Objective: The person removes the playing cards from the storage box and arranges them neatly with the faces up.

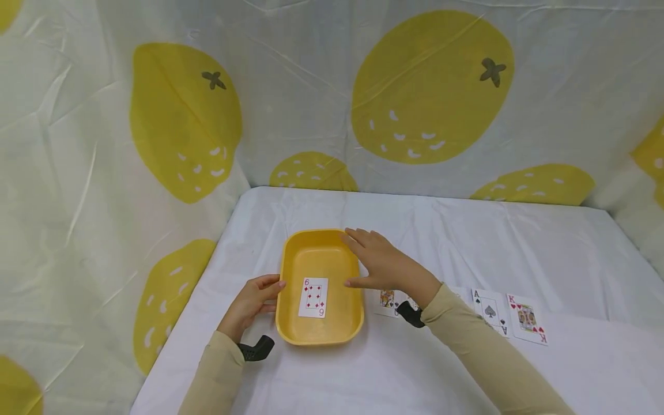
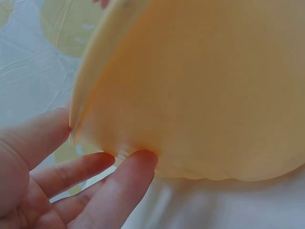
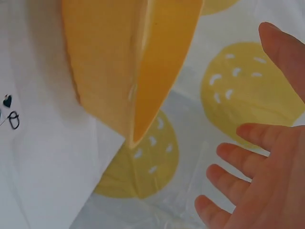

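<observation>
A yellow rectangular tray [image 1: 319, 262] stands over the left part of the table, with a six of diamonds card [image 1: 313, 297] lying face up inside. My left hand [image 1: 252, 304] grips the tray's left side; the left wrist view has the thumb at the rim and fingertips [image 2: 143, 162] against the underside. At the upper right of the tray is my right hand [image 1: 381, 262], its fingers spread and holding nothing. In the right wrist view those fingers [image 3: 240, 160] stand apart from the tray wall [image 3: 100, 57].
Right of the tray, a row of face-up cards lies on the white-covered table [image 1: 441, 369]. It includes an ace of spades [image 1: 490, 311], a king of hearts [image 1: 527, 319] and a face card [image 1: 386, 300] partly hidden by my right arm. Lemon-print fabric [image 1: 306, 75] hangs behind.
</observation>
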A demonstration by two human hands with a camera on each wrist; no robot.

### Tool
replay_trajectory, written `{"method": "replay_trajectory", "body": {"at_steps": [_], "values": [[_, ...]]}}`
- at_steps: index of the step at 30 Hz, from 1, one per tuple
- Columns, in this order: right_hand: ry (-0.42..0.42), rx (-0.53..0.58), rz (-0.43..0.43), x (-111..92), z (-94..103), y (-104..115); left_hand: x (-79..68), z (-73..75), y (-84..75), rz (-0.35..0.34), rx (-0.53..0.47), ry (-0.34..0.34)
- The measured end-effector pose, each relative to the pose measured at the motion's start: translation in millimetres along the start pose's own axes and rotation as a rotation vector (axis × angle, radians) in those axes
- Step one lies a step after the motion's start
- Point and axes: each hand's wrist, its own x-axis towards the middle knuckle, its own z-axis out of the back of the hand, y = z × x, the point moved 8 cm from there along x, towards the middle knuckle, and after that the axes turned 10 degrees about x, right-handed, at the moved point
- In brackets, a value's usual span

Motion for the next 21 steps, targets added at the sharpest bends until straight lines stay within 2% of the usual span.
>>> {"method": "replay_trajectory", "body": {"at_steps": [8,14,21], "values": [[0.054,-0.026,0.058,35.6,-20.4,27.9,1.6,2.2,2.2,0.017,-0.002,-0.01],[0.13,-0.013,0.008,55.5,-38.8,38.2,-4.5,-0.9,-9.5,-0.011,-0.011,0.03],[0.173,-0.02,-0.025,69.3,-56.6,43.8,-0.2,0.4,-2.4,0.003,0.008,0.022]]}}
